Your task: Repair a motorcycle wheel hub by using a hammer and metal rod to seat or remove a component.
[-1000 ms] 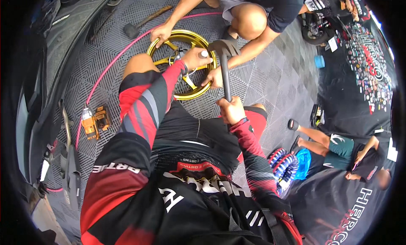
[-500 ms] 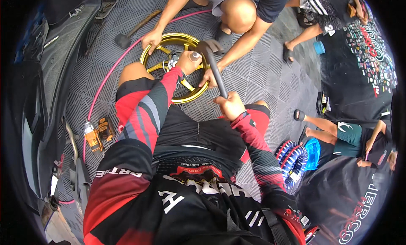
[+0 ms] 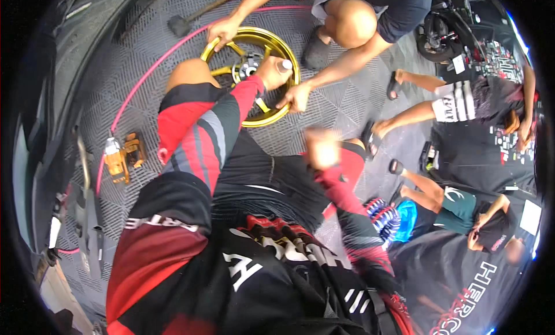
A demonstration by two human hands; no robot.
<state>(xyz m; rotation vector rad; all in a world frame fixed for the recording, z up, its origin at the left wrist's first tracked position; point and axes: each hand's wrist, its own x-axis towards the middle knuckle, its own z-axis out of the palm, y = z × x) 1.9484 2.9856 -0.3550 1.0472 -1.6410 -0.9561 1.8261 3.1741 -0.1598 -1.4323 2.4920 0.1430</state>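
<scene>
- Left hand (image 3: 270,76): fingers curled round pale-topped cylinder (image 3: 285,65), above gold spoked metal wheel (image 3: 245,69).
- Co-worker's hands (image 3: 297,97) grip its edges, presumably steadying it on grey textured floor (image 3: 341,115).
- Right hand (image 3: 322,151): too blurred to tell fingers.

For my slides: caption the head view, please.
Left hand gripping a pale-tipped object over a gold wheel a coworker holds; right hand blurred.

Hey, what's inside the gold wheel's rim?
Inside the rim, gold spokes and a metal hub. The left hand, gripping a pale-ended object, hides whatever lies beneath it.
</scene>
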